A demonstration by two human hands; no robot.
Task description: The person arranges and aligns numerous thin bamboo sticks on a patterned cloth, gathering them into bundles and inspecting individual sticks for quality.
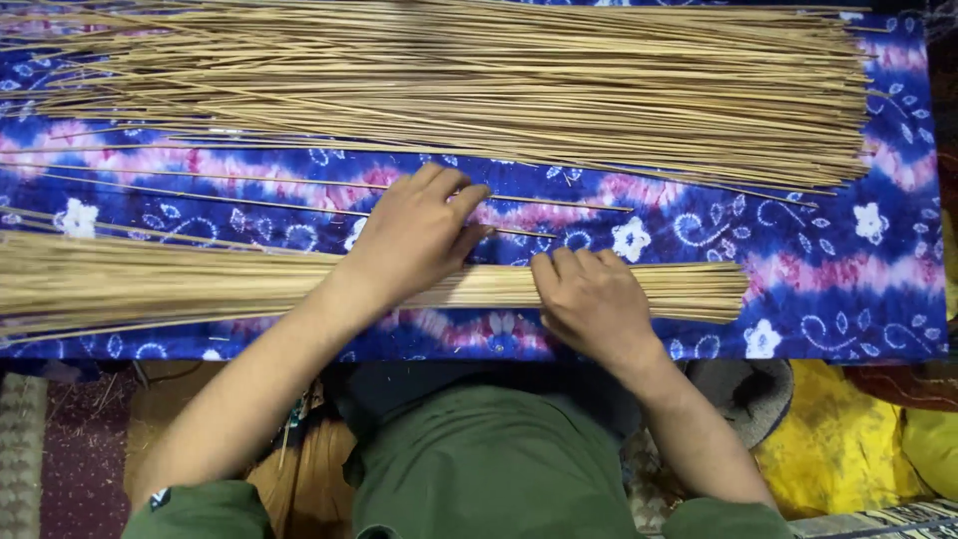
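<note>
A blue flowered cloth (848, 269) covers the worktop. A wide loose spread of thin sticks (479, 90) lies along the far side, seemingly unsorted; a tidy gathered bundle (200, 284) lies nearest. Left hand (414, 235) and right hand (594, 299) rest flat on that bundle, fingers loosely together, pinching nothing.

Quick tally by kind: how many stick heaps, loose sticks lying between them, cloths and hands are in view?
Stick heaps: 2, the far heap and the near bundle
Loose sticks between them: about 3; hard to separate
Patterned blue and pink cloth: 1
Hands: 2, left hand and right hand, both flat on the near bundle
Total: about 8
</note>
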